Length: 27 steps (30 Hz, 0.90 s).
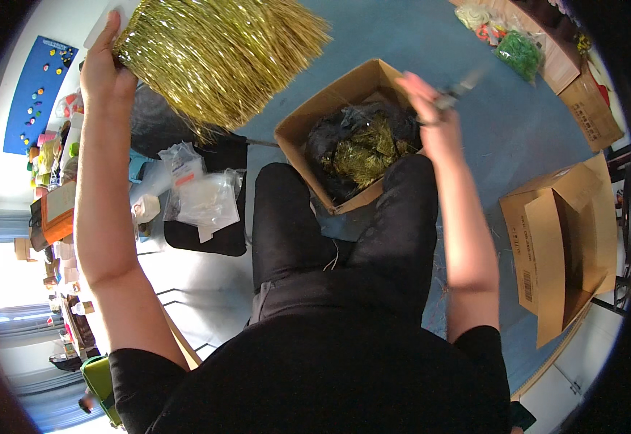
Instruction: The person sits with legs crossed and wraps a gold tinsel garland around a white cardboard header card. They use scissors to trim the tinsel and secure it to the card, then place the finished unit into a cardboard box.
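My left hand (pixel 110 73) grips one edge of a wide bunch of shiny gold tinsel fringe (pixel 218 59), raised at the upper left, its loose strands fanning to the right. My right hand (pixel 435 116) is blurred by motion at the upper right and holds scissors (pixel 459 89), blades pointing up and to the right; whether the blades are apart cannot be told. Between my knees stands an open cardboard box (pixel 313 106) lined with a dark plastic bag (pixel 321 133). Gold tinsel clippings (pixel 367 152) lie inside it. The right hand is just above the box's right side.
A black chair (pixel 207 238) at my left carries clear plastic bags (pixel 207 200). An open, empty-looking carton (pixel 549 244) stands at the right. Bags of green material (pixel 519 54) lie at the upper right, near a smaller cardboard box (pixel 589 114). A cluttered table is at far left.
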Each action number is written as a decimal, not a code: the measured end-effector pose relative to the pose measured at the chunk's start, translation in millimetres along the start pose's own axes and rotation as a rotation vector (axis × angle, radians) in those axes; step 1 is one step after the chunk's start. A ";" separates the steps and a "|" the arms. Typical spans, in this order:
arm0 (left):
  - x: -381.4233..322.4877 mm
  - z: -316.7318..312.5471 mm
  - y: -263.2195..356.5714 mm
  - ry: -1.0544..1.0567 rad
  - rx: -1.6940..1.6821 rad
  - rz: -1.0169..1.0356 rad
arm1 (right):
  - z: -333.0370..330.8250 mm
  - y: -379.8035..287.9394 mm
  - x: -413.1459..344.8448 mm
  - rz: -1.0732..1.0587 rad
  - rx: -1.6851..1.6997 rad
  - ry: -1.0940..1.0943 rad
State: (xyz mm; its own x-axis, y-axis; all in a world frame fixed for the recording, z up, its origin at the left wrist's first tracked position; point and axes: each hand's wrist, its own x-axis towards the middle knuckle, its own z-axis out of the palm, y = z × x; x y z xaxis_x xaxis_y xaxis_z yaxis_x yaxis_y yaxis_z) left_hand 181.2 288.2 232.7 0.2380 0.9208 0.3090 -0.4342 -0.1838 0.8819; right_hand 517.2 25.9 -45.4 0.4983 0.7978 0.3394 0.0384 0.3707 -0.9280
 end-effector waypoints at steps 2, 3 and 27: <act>-6.4 9.3 1.6 -0.015 -0.013 -0.044 | 76.4 -4.6 22.3 0.022 0.144 -0.042; -8.5 12.7 2.4 -0.036 -0.019 -0.063 | 104.2 -7.6 25.7 0.059 0.219 -0.030; 35.8 -48.4 -31.0 0.213 0.145 0.232 | -460.6 55.9 -310.6 0.713 -1.009 1.253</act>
State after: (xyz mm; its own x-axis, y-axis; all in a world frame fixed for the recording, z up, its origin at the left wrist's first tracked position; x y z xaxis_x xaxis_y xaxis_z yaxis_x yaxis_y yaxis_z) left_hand 161.1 343.5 199.2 -0.0461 0.8973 0.4390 -0.3234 -0.4292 0.8433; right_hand 763.5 -420.2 -273.6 0.9426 -0.3339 -0.0011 -0.2330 -0.6555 -0.7184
